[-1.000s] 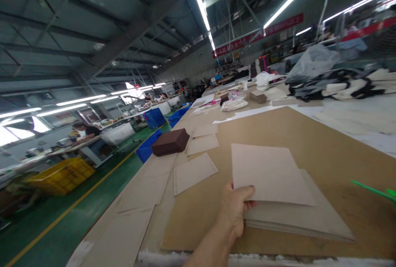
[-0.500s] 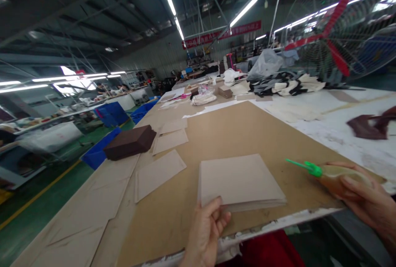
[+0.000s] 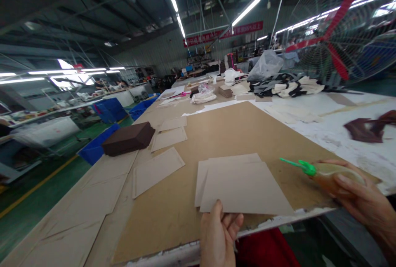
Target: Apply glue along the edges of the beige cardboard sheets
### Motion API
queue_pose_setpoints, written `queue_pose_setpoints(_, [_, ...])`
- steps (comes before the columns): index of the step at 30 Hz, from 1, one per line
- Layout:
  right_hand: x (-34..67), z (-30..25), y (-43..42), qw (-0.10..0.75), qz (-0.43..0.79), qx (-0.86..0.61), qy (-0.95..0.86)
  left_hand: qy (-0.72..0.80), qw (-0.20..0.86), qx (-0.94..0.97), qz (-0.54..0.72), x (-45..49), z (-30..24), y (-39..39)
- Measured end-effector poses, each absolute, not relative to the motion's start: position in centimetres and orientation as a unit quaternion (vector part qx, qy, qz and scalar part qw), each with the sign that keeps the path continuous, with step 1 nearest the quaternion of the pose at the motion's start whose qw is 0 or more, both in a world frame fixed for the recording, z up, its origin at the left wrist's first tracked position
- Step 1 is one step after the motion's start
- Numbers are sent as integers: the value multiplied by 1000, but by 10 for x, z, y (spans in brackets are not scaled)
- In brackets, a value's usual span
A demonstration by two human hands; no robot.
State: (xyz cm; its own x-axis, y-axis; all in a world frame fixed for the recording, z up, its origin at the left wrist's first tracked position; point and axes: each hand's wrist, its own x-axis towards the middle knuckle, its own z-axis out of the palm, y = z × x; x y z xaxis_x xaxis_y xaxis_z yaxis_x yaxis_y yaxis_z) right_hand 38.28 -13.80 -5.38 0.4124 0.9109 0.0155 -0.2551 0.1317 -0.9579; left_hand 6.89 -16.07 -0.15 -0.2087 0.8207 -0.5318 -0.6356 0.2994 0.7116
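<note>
My left hand [image 3: 219, 238] grips the near edge of the top grey card sheet [image 3: 244, 193], lifted and slid toward me off a small stack of the same sheets [image 3: 210, 168] lying on a large brown board [image 3: 247, 131]. My right hand [image 3: 363, 199] is closed around a glue bottle [image 3: 328, 173] with a green nozzle that points left over the board's right edge.
Three loose grey sheets [image 3: 156, 169] and a dark brown box [image 3: 128, 137] lie to the left on the long table. Fabric piles [image 3: 287, 83], bags and a dark cloth scrap [image 3: 368, 129] sit farther back and right. A big fan [image 3: 346, 32] stands right; blue crates [image 3: 95, 151] left.
The view swung right and my right hand with the glue bottle came into sight. My left hand has pulled the top sheet off the stack toward me.
</note>
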Motion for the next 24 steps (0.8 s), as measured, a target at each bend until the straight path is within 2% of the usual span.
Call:
queue_pose_setpoints(4, [366,-35,-133,639,418,-501,-407,504,630,92,583,74,-16,-164])
queue_pose_setpoints(12, [313,4,-111,469,375,-492,-630,498,682,94,526,83,-19,-162])
queue_pose_setpoints(18, [273,16,-98,407,372,-443,-707,472,649,69,593,88,-15,-162])
queue_pose_setpoints(24, [241,20,-86,345,339,-378,-789,494,680,78,536,83,-21,-158])
